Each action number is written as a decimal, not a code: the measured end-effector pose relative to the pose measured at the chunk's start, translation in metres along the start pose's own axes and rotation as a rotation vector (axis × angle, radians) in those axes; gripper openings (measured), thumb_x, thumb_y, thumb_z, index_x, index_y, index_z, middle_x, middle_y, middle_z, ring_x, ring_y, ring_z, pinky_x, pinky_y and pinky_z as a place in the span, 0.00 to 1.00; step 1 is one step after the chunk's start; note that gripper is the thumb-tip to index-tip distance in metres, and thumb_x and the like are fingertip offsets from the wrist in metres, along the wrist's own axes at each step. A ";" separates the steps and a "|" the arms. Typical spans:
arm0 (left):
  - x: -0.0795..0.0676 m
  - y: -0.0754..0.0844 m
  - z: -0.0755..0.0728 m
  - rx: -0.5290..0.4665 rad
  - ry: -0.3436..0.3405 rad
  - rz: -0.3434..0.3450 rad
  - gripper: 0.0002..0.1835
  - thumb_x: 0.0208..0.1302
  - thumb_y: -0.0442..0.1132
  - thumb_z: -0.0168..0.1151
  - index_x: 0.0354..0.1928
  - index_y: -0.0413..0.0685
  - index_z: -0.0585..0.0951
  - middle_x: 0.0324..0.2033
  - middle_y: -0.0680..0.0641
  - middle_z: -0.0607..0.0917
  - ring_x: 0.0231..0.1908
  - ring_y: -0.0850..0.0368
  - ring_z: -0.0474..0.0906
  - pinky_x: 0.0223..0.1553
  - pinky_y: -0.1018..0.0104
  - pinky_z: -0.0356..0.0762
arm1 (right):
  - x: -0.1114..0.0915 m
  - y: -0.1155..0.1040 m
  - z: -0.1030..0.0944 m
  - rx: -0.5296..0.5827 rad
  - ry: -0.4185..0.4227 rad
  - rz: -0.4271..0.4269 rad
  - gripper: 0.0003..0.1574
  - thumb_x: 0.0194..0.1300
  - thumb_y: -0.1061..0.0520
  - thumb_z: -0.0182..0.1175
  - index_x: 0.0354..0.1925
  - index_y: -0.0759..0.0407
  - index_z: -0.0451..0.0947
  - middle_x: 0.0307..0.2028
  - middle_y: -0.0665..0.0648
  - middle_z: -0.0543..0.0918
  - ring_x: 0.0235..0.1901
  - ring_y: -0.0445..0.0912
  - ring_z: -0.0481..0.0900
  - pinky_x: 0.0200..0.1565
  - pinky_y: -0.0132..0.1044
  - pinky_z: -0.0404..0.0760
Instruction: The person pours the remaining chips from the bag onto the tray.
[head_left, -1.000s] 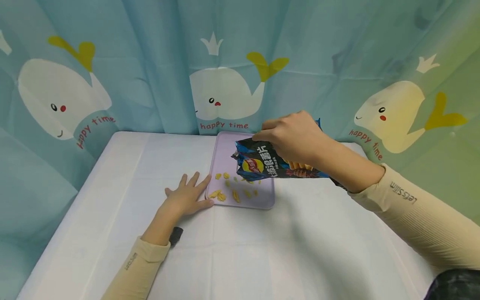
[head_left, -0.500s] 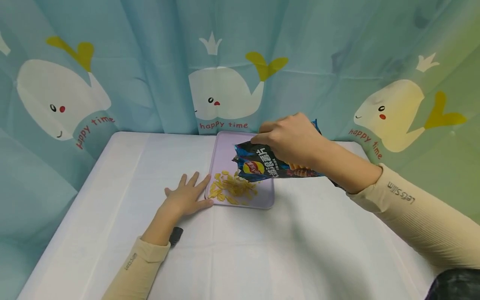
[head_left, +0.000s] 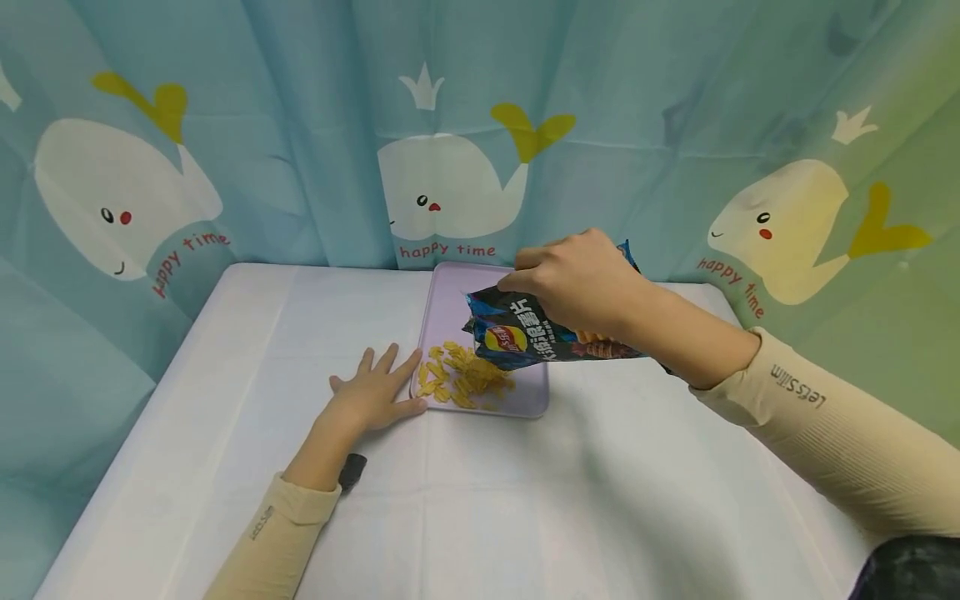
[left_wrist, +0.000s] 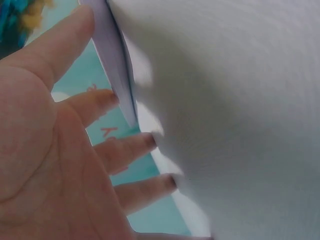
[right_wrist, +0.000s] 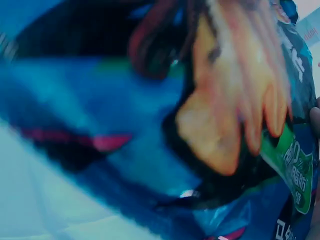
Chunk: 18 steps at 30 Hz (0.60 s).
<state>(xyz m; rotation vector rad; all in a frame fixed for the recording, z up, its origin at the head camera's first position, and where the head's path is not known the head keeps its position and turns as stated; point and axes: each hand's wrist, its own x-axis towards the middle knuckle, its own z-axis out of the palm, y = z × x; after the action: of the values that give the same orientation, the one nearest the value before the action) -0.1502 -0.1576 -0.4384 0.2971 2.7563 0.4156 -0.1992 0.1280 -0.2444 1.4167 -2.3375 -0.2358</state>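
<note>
My right hand (head_left: 573, 275) grips a dark blue and black chip bag (head_left: 525, 333) from above. The bag lies tipped on its side over the tray, its mouth end toward the left and lower than the hand. Yellow chips (head_left: 457, 375) are heaped on the lilac tray (head_left: 525, 404), mostly in its near left part, just under the bag's mouth. With fingers spread, my left hand (head_left: 371, 396) rests at the tray's left edge; thumb and index fingertips touch its rim. In the right wrist view the printed bag (right_wrist: 215, 125) fills most of the picture.
A white cloth covers the table (head_left: 480, 508). Behind it hangs a blue-green curtain (head_left: 315, 167) printed with whales. A black strap piece (head_left: 352, 472) shows at the left wrist, and a dark object (head_left: 907, 571) sits at the lower right corner.
Many more chips have fallen from the bag onto the tray, turning a few scattered pieces into a heap. The right hand and bag shifted slightly left and down. The left hand stayed put.
</note>
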 end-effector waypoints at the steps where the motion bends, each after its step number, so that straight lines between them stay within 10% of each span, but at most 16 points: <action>1: 0.000 0.000 0.000 0.000 0.002 0.000 0.46 0.66 0.66 0.57 0.79 0.59 0.53 0.78 0.35 0.50 0.74 0.25 0.40 0.54 0.11 0.45 | 0.000 0.000 0.000 -0.001 0.001 -0.003 0.25 0.65 0.69 0.54 0.45 0.43 0.89 0.31 0.46 0.85 0.17 0.45 0.75 0.11 0.38 0.64; 18: -0.001 0.003 -0.003 0.004 -0.006 -0.008 0.46 0.66 0.65 0.58 0.79 0.59 0.52 0.78 0.36 0.50 0.74 0.25 0.40 0.55 0.12 0.45 | -0.003 0.001 -0.005 -0.019 0.024 -0.027 0.24 0.65 0.69 0.53 0.45 0.45 0.88 0.29 0.47 0.83 0.17 0.44 0.75 0.11 0.38 0.65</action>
<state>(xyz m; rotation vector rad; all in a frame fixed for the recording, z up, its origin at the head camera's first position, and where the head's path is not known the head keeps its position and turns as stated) -0.1497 -0.1562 -0.4348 0.2880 2.7514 0.4071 -0.1969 0.1316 -0.2400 1.4347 -2.2921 -0.2458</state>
